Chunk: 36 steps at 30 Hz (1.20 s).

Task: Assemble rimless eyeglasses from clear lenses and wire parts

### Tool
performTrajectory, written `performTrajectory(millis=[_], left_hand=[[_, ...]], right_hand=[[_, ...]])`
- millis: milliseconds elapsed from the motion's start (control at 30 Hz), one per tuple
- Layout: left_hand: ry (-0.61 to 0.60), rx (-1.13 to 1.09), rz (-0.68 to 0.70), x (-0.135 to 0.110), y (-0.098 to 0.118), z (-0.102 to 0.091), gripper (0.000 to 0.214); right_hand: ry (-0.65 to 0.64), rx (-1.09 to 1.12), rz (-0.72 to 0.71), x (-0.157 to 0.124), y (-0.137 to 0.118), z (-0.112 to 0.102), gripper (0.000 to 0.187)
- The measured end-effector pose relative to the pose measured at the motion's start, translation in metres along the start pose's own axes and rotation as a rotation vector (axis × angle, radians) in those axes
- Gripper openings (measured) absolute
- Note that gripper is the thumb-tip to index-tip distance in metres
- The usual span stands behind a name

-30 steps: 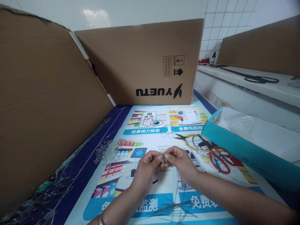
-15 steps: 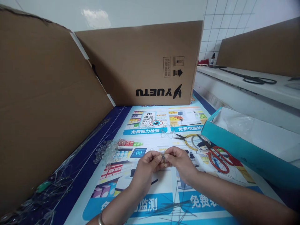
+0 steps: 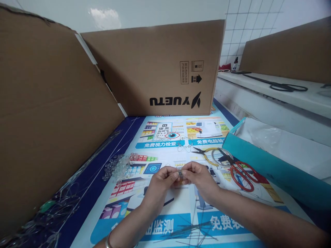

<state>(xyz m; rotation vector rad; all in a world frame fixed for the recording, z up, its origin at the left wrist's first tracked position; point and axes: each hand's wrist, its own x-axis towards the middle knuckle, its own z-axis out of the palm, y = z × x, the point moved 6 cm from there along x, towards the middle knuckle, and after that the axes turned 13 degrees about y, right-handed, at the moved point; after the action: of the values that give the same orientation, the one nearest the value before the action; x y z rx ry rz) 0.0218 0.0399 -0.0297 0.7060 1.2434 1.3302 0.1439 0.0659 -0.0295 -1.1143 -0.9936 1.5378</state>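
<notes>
Over the middle of the printed mat, my left hand (image 3: 163, 181) and my right hand (image 3: 198, 177) meet fingertip to fingertip. Both are closed in a pinch on a small clear bead (image 3: 180, 173); the fingers cover most of it, and any wire on it is hard to make out. A pile of clear beads (image 3: 119, 167) lies to the left of my left hand. Thin dark wires (image 3: 191, 228) are strewn in front of my wrists. Beyond my fingers rests a thin wire piece with small beads (image 3: 184, 147).
Right of my hands lie yellow-handled pliers (image 3: 207, 154) and red-handled scissors (image 3: 244, 174), beside a teal open box (image 3: 266, 168) with clear plastic inside. Cardboard panels (image 3: 155, 69) stand at the back and left. Tangled wire and beads (image 3: 54, 213) run along the left. Large black scissors (image 3: 281, 86) lie on a ledge.
My fingers have shifted very slightly around the bead, and the lower fingers are tucked in a little more. The other things lie as before.
</notes>
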Motion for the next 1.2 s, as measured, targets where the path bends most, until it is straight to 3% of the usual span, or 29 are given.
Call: performTrajectory(millis=[233,1200], left_hand=[[0.034,0.095,0.043,0.0014,0.0019,-0.0046,0.016],[0.023,0.023,0.016,0.0002,-0.0051,0.0025,0.02]], right_hand=[[0.023,-0.012,-0.008,-0.0006,-0.0018,-0.0004,0.017],[0.033,-0.011,-0.017,0.0005,0.0004,0.001,0.02]])
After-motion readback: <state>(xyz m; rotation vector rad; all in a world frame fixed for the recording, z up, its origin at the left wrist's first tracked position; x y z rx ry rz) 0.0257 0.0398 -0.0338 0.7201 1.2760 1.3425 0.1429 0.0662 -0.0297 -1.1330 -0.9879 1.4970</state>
